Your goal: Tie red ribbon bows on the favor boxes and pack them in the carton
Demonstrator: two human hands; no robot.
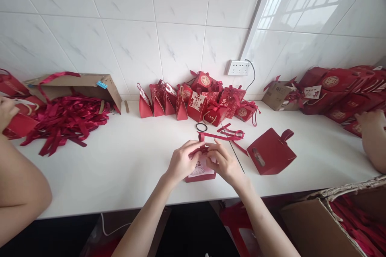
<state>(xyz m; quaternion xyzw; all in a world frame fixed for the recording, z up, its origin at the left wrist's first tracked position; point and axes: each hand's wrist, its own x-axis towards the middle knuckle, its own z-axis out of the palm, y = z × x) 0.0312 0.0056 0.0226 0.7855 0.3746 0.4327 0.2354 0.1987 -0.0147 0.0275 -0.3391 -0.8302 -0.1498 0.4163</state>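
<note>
A small red gift box [201, 170] with a white picture panel lies near the front edge of the white table [126, 168]. Both my hands are on its top. My left hand [181, 161] pinches a red ribbon [224, 136] at the box's upper left. My right hand [224, 160] pinches the same ribbon at the upper right. The ribbon's loose end trails back and right across the table. A flat, unfolded red box [271, 151] lies just right of my right hand.
Finished red boxes [199, 98] are grouped against the wall, with a black hair tie [201, 127] before them. A pile of red ribbons [64, 120] spills from a cardboard box [78, 85] at left. Other people's arms show at the left [18, 184] and right [374, 138] edges. A carton [334, 221] stands at lower right.
</note>
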